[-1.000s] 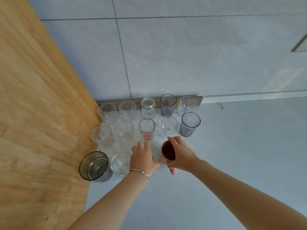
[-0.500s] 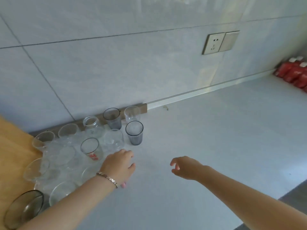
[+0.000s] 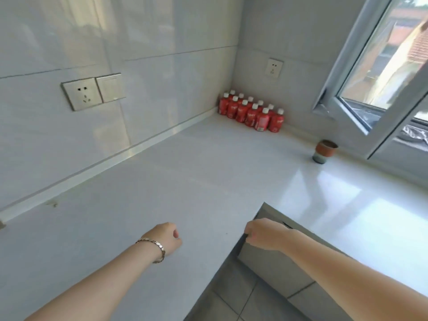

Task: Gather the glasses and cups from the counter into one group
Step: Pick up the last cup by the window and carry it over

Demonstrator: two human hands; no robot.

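Two bare forearms enter from the lower edge of the frame, one from the lower left and one from the lower right. Neither arm carries a sleeve; both are uncovered up to the frame edge. The left hand point(image 3: 166, 237) has a silver-coloured metal link bracelet point(image 3: 154, 247) around the wrist, made of small flat segments joined in a chain. The right hand point(image 3: 264, 234) and its wrist carry no jewellery or covering. No rings show on either hand.
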